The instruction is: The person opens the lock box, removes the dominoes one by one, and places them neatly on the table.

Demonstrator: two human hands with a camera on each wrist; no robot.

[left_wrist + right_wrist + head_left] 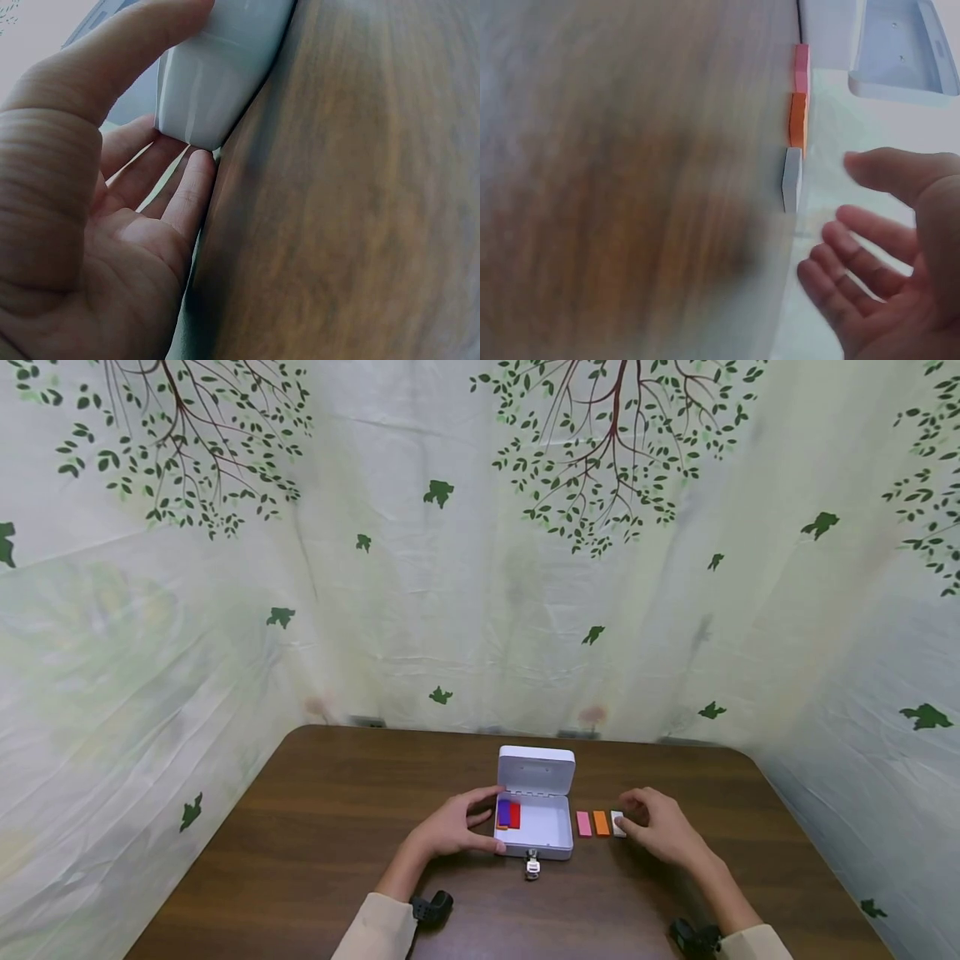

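Head view | white block [792,180] on counter [375,793], just left of right grip [662,828], nearer it than left grip [454,827], long axis front-to-back | right: loosely spread, holding nothing | left: clasping white box [553,852]

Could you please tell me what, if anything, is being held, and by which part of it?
The left grip holds the open white box by its left side; the right grip holds nothing.

A pale, creased fabric backdrop [480,585] hangs behind a brown wood-grain table [337,793] with rounded far corners. Its print shows 3 clusters of leafy branches [617,431] along the top and separate dark-green leaves [438,493] scattered lower down.
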